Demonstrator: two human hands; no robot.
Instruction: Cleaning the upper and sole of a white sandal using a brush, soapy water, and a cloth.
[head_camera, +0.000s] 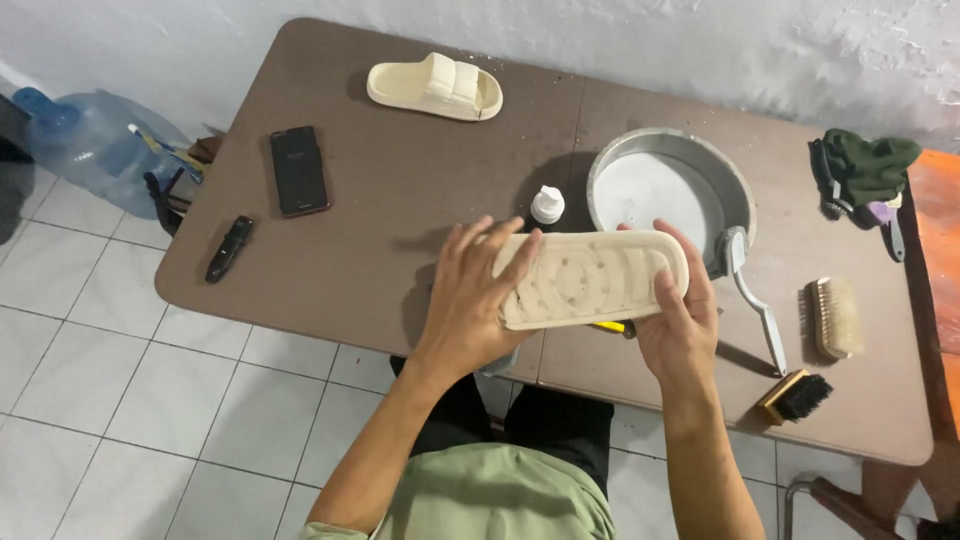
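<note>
Cream slipper (590, 281), sole up, sits mid-frame above the desk's (400, 200) near edge, left hand (470, 300) and right hand (680, 325) grasping its ends; bare desk lies left.

Soft even daylight, perhaps slight edge-warp
</note>
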